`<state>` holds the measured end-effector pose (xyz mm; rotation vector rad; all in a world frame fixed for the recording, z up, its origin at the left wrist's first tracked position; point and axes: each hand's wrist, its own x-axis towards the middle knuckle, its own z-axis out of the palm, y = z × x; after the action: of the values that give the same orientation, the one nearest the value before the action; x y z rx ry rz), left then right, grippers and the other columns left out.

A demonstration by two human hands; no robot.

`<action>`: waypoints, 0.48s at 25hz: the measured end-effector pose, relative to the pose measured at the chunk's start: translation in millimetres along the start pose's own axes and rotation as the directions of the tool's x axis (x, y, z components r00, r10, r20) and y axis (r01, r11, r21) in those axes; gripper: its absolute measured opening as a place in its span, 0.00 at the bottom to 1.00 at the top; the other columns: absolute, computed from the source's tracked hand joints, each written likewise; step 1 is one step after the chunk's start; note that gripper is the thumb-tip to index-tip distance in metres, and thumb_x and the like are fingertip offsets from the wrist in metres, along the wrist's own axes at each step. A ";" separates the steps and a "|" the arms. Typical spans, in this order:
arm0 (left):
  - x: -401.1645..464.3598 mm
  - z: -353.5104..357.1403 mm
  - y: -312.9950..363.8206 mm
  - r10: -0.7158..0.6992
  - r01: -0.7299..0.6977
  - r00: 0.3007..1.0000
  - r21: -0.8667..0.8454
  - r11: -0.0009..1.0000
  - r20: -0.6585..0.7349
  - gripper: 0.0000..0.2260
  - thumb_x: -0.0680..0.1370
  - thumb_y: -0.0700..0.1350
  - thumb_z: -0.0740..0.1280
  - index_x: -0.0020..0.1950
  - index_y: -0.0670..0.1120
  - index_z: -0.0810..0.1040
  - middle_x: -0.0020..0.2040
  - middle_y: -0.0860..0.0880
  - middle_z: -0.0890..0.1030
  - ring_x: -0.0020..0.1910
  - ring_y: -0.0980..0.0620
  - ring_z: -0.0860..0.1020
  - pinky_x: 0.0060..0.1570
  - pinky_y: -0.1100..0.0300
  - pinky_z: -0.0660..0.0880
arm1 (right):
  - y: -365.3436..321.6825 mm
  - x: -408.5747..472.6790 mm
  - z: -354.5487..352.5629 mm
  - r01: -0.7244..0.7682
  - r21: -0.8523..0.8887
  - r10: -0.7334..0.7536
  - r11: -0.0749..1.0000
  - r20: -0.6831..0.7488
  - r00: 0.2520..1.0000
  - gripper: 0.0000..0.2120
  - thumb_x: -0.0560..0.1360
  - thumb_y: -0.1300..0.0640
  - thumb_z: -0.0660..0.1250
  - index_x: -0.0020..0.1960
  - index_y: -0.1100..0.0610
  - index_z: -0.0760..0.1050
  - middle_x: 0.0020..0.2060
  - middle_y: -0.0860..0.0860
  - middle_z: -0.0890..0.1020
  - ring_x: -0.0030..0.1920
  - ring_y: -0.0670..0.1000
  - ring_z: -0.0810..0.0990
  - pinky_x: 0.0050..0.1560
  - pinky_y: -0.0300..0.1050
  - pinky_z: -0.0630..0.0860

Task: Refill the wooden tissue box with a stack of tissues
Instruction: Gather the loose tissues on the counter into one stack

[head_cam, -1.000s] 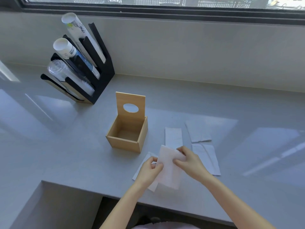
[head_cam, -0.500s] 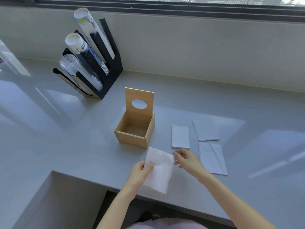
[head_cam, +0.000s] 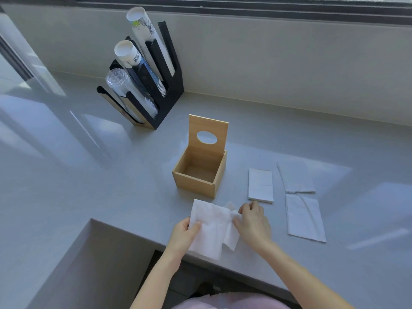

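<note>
The wooden tissue box (head_cam: 196,182) stands in the middle of the counter, empty, with its lid (head_cam: 208,134) swung up and an oval hole in it. Just in front of the box I hold a white tissue (head_cam: 211,228) above the counter edge. My left hand (head_cam: 184,235) grips its left edge with the thumb on top. My right hand (head_cam: 253,221) pinches its right edge, where the paper bunches. A small folded stack of tissues (head_cam: 260,185) lies right of the box.
Two more flat tissues lie further right, one (head_cam: 296,177) behind and one (head_cam: 304,217) nearer. A black cup holder (head_cam: 165,94) with tubes of cups stands at the back left. The grey counter (head_cam: 66,175) steps inward at the front left.
The view has shifted, so the box sits more to the right. The tissue between my hands has opened wider, and my right hand now pinches a bunched edge.
</note>
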<state>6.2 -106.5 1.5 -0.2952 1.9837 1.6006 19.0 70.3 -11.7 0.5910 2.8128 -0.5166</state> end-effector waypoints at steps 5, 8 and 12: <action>-0.5 3.3 0.3 -0.004 0.004 1.000 0.010 1.000 -0.013 0.08 0.79 0.46 0.60 0.54 0.45 0.75 0.51 0.48 0.79 0.49 0.52 0.77 0.37 0.66 0.72 | 4.8 -4.0 -5.8 0.026 0.095 -0.027 0.995 0.003 1.000 0.05 0.75 0.62 0.56 0.45 0.53 0.63 0.52 0.55 0.76 0.53 0.57 0.73 0.43 0.46 0.67; -1.5 6.7 1.9 0.010 -0.009 1.000 0.010 1.000 -0.018 0.10 0.79 0.46 0.59 0.56 0.45 0.75 0.52 0.48 0.79 0.49 0.52 0.77 0.38 0.65 0.71 | 16.6 -2.5 -18.1 0.020 0.331 -0.026 0.944 0.015 1.000 0.06 0.73 0.63 0.58 0.49 0.56 0.66 0.46 0.57 0.79 0.47 0.58 0.76 0.39 0.45 0.67; -3.1 10.8 4.9 0.031 -0.032 0.999 -0.011 0.999 -0.029 0.10 0.79 0.46 0.59 0.57 0.45 0.75 0.54 0.47 0.79 0.53 0.50 0.77 0.39 0.65 0.72 | 37.1 -1.2 -49.1 0.020 0.520 -0.026 0.854 0.004 1.000 0.13 0.72 0.64 0.61 0.55 0.56 0.70 0.44 0.55 0.77 0.41 0.56 0.76 0.35 0.43 0.69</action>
<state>9.3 -95.5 5.9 -0.2944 2.0111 1.6360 28.9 120.4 22.7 0.6403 2.6588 -1.3067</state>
